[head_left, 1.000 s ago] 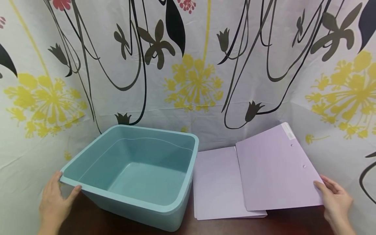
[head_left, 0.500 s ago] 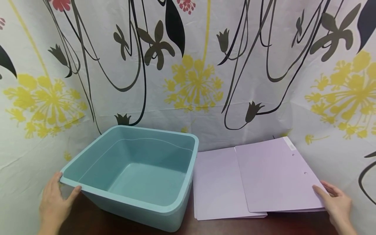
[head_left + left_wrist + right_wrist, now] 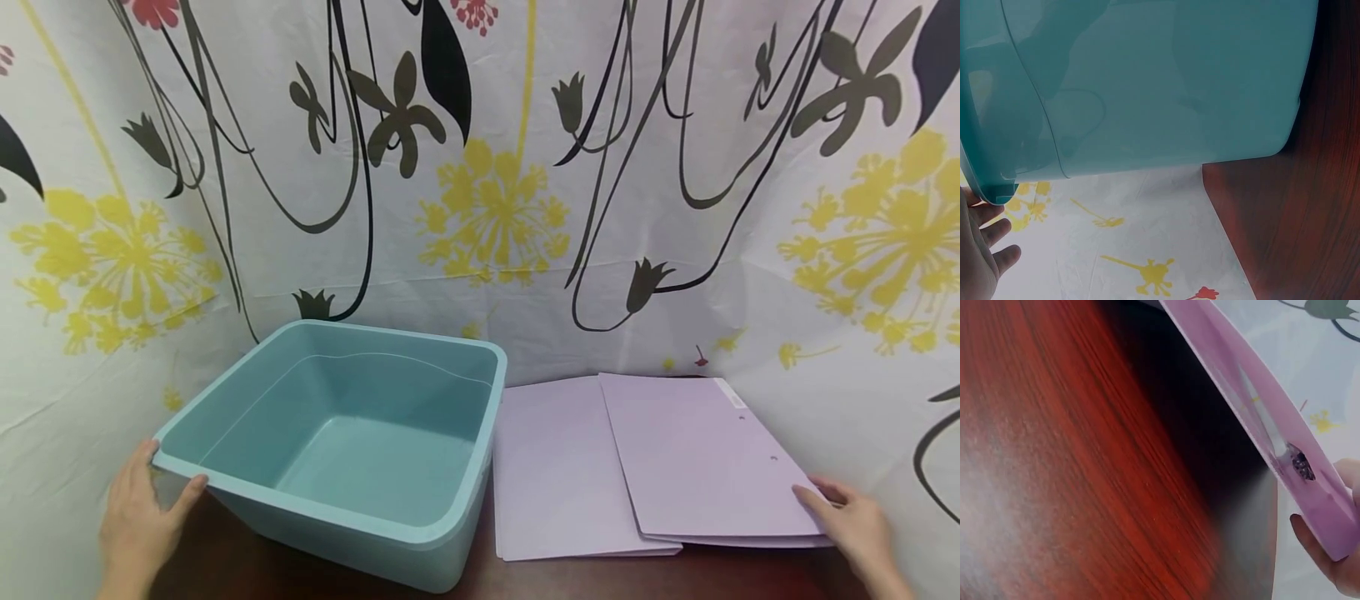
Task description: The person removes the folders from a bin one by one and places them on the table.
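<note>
A light blue plastic tub [image 3: 375, 450] stands on the left. My left hand [image 3: 142, 512] holds its near-left rim corner, thumb over the front rim; in the left wrist view the hand's [image 3: 985, 244] other fingers are spread under the rim. A lilac file folder [image 3: 712, 467] lies at the right, partly over another lilac folder [image 3: 555, 475]. My right hand [image 3: 855, 517] pinches the near-right corner of the upper folder. In the right wrist view this folder [image 3: 1254, 419] appears edge-on, slightly gaping, a shiny metal fitting [image 3: 1300, 464] inside; part of the right hand [image 3: 1335, 556] shows.
Everything stands on a dark reddish-brown wooden table [image 3: 570, 579]. Behind and at both sides hangs a white cloth [image 3: 540, 317] printed with yellow, grey and black flowers. The lower folder lies close along the tub's right side.
My right hand has lowered the upper folder from a raised tilt until it lies nearly flat, its far edge dropping most. The tub and my left hand have stayed in place.
</note>
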A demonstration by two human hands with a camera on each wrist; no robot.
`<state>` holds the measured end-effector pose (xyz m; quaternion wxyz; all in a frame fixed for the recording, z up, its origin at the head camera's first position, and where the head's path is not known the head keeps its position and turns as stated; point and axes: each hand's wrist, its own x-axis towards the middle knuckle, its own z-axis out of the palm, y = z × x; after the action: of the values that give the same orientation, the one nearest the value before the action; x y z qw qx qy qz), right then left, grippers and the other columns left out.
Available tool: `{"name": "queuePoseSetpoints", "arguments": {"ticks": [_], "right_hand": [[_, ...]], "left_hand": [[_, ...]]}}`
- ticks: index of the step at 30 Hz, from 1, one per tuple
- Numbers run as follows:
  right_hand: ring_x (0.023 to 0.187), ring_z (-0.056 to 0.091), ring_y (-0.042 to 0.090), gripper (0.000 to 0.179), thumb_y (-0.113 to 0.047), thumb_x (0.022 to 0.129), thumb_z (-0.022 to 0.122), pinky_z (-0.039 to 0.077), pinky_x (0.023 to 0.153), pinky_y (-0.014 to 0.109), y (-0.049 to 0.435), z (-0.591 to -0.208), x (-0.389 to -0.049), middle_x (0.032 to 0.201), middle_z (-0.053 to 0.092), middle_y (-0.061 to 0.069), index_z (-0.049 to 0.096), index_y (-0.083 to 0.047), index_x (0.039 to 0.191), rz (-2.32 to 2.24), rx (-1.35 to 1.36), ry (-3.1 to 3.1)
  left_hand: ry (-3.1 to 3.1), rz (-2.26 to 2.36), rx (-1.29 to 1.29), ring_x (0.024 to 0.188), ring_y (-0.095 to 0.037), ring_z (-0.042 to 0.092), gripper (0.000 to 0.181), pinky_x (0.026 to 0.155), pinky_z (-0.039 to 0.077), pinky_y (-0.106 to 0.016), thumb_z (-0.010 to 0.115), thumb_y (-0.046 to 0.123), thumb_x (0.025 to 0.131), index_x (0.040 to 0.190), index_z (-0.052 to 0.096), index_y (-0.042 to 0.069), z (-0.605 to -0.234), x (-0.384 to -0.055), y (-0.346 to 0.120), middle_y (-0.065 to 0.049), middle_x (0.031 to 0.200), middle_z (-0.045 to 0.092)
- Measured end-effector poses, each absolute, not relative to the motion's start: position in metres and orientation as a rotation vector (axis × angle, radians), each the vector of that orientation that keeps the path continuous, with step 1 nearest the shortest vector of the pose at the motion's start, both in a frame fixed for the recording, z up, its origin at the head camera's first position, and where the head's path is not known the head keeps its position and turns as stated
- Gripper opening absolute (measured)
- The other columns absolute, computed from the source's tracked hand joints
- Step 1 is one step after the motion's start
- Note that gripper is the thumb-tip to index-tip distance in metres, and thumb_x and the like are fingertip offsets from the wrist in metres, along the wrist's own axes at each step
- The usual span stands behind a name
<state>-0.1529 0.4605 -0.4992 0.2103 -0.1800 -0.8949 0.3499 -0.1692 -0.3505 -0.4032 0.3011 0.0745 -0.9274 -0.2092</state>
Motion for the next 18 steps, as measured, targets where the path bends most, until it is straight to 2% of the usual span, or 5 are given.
{"name": "queuePoseSetpoints", "arguments": {"ticks": [1, 6, 9, 12, 18], "right_hand": [[0.067, 0.025, -0.031, 0.047, -0.033, 0.080, 0.067, 0.033, 0.056, 0.014, 0.463, -0.501, -0.154, 0.069, 0.038, -0.044, 0.063, 0.009, 0.101, 0.956, -0.487, -2.502], [0.067, 0.026, -0.030, 0.048, -0.033, 0.079, 0.067, 0.033, 0.056, 0.015, 0.471, -0.506, -0.158, 0.067, 0.048, -0.036, 0.062, 0.010, 0.099, 0.916, -0.461, -2.545], [0.065, 0.026, -0.029, 0.053, -0.034, 0.080, 0.066, 0.032, 0.056, 0.017, 0.472, -0.505, -0.160, 0.071, 0.068, -0.004, 0.060, 0.013, 0.103, 0.891, -0.476, -2.581], [0.065, 0.024, -0.028, 0.056, -0.034, 0.081, 0.065, 0.032, 0.057, 0.018, 0.471, -0.504, -0.161, 0.086, 0.066, 0.026, 0.058, 0.015, 0.106, 0.867, -0.492, -2.614], [0.060, 0.026, -0.025, 0.054, -0.030, 0.083, 0.061, 0.033, 0.054, 0.018, 0.473, -0.503, -0.163, 0.081, 0.066, 0.026, 0.053, 0.016, 0.110, 0.820, -0.478, -2.623]], "left_hand": [[-2.457, -0.558, 0.193, 0.123, -0.048, 0.029, 0.079, 0.091, 0.028, -0.066, 0.052, 0.045, 0.086, 0.140, 0.021, -0.004, -0.403, -0.169, -0.351, -0.032, 0.139, 0.028], [-2.466, -0.539, 0.199, 0.121, -0.048, 0.030, 0.080, 0.089, 0.029, -0.066, 0.052, 0.047, 0.086, 0.140, 0.021, -0.004, -0.404, -0.170, -0.352, -0.032, 0.137, 0.029], [-2.475, -0.529, 0.206, 0.121, -0.048, 0.030, 0.082, 0.089, 0.029, -0.067, 0.051, 0.050, 0.086, 0.140, 0.021, -0.004, -0.404, -0.171, -0.352, -0.032, 0.137, 0.029], [-2.471, -0.534, 0.201, 0.123, -0.048, 0.029, 0.081, 0.090, 0.028, -0.066, 0.051, 0.049, 0.086, 0.140, 0.021, -0.004, -0.404, -0.171, -0.352, -0.032, 0.137, 0.029], [-2.463, -0.526, 0.198, 0.121, -0.048, 0.031, 0.082, 0.091, 0.029, -0.066, 0.051, 0.050, 0.086, 0.139, 0.022, -0.005, -0.404, -0.171, -0.352, -0.033, 0.136, 0.031]]}}
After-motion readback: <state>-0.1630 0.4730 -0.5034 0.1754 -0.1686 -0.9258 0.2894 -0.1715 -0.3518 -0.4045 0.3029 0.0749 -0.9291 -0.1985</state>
